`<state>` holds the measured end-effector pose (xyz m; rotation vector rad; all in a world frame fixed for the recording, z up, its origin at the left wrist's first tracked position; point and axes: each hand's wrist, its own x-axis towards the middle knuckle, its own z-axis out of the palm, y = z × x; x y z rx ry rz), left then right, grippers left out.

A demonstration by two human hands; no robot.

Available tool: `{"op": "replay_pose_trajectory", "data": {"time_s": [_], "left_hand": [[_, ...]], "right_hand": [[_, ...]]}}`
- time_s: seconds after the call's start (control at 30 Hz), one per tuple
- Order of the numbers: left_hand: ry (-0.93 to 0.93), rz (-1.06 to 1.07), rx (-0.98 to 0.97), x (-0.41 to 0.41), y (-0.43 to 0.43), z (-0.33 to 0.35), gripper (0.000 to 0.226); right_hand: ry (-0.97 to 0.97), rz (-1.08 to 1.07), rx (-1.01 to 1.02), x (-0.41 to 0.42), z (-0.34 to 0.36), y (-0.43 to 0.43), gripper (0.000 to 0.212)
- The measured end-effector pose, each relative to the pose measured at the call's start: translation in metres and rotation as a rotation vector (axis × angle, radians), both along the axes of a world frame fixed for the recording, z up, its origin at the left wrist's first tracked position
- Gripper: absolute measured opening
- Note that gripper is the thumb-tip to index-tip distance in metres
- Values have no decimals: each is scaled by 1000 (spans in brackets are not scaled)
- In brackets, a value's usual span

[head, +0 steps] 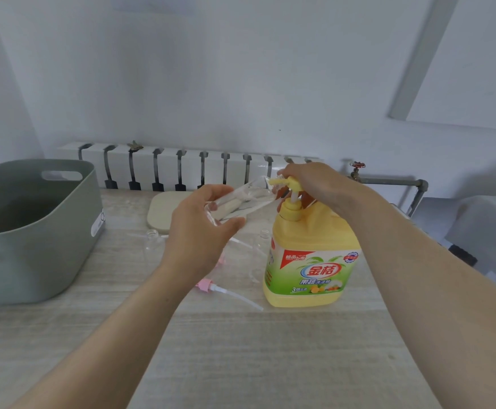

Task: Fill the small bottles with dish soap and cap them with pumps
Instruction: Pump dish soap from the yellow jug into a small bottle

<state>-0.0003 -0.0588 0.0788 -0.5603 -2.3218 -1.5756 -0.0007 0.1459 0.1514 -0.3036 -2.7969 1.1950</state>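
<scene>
Tilted small bottle (pixel 241 202) rim at soap pump (pixel 285 182)

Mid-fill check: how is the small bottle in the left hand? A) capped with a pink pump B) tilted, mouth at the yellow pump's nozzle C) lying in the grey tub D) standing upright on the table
B: the left hand holds the small bottle tilted, mouth at the yellow pump nozzle.

Plain home room; white radiator (pixel 182 169) against the bare wall (pixel 241 84); wood-grain table (pixel 255 349); grey plastic tub (pixel 49 246).
</scene>
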Motion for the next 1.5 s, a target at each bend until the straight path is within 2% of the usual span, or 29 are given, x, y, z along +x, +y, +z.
{"op": "replay_pose_trajectory", "data": {"time_s": [0.2,0.3,0.43,0.67,0.97,1.13,1.23,1.4,1.5], "left_hand": [[14,3,-3,-1,0,-4,46],[15,13,-6,-1,1,-5,44],[19,12,-5,-1,1,-5,44],[6,2,-4,-1,0,-4,44],[-33,-11,12,-2,1,2,43],[-30,-15,17,-1,1,2,42],[-29,-11,16,-1,2,2,42],[-27,-8,18,-1,1,2,42],[-27,-7,19,-1,1,2,42]], "right_hand": [[-69,5,104,-7,-2,-1,25],[-38,-37,103,-11,-3,1,37],[-45,-10,130,-12,-5,0,34],[-4,15,10,-3,-2,2,38],[15,-2,-161,1,1,1,59],[25,10,-186,1,2,4,55],[41,-13,-146,2,2,2,43],[12,-25,-43,0,1,-1,65],[23,-21,-6,-2,1,1,58]]}}
